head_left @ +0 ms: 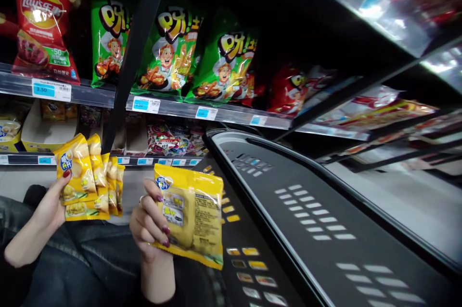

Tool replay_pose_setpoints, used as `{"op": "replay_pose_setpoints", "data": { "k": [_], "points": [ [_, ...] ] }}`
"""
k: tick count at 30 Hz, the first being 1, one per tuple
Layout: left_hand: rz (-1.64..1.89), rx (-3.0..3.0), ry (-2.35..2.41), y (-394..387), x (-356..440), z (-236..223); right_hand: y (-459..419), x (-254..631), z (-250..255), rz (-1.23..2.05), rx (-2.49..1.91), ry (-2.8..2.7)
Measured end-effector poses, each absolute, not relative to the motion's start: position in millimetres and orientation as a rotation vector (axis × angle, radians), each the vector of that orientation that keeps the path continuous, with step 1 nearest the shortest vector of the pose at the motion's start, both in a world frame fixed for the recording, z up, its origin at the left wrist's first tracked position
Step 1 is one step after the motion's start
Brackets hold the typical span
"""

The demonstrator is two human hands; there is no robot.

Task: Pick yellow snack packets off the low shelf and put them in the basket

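Note:
In my left hand [54, 203] I hold several small yellow snack packets [81, 172], fanned out in front of the low shelf. My thumb presses on the front packet. My right hand [149, 220] grips another yellow snack packet [197, 215], its printed back turned towards me and my fingers across its left side. That packet is close to the left wall of a dark grey shopping basket [260, 162]. Yellow shows through slots in the basket's side; the basket's floor is mostly out of sight.
Green snack bags [224, 64] and a red chip bag [45, 23] stand on the upper shelf, above price tags [146, 104]. Below, an open carton [48, 129] and small colourful packets [164, 138] fill the low shelf. A dark shelf post [139, 42] crosses in front.

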State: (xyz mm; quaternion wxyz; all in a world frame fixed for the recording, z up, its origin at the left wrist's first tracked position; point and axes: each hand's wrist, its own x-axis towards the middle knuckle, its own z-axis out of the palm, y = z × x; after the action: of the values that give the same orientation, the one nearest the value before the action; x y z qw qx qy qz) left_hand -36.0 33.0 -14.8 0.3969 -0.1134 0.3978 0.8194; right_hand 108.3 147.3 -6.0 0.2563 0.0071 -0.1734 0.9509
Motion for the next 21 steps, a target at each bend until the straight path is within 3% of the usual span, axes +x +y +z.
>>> {"op": "replay_pose_setpoints", "data": {
  "k": [7,13,21],
  "points": [
    [2.065,-0.285,0.975,33.6,-37.2,-17.1,151.5,104.4,14.5,2.463,-0.299,-0.44],
    [2.071,-0.338,0.974,34.1,-35.4,-10.9,153.3,108.1,10.3,2.599,-0.133,-0.336],
    [2.014,-0.318,0.966,31.9,-38.5,-17.8,148.9,110.4,-2.1,2.624,0.057,-0.825]
  ]
}}
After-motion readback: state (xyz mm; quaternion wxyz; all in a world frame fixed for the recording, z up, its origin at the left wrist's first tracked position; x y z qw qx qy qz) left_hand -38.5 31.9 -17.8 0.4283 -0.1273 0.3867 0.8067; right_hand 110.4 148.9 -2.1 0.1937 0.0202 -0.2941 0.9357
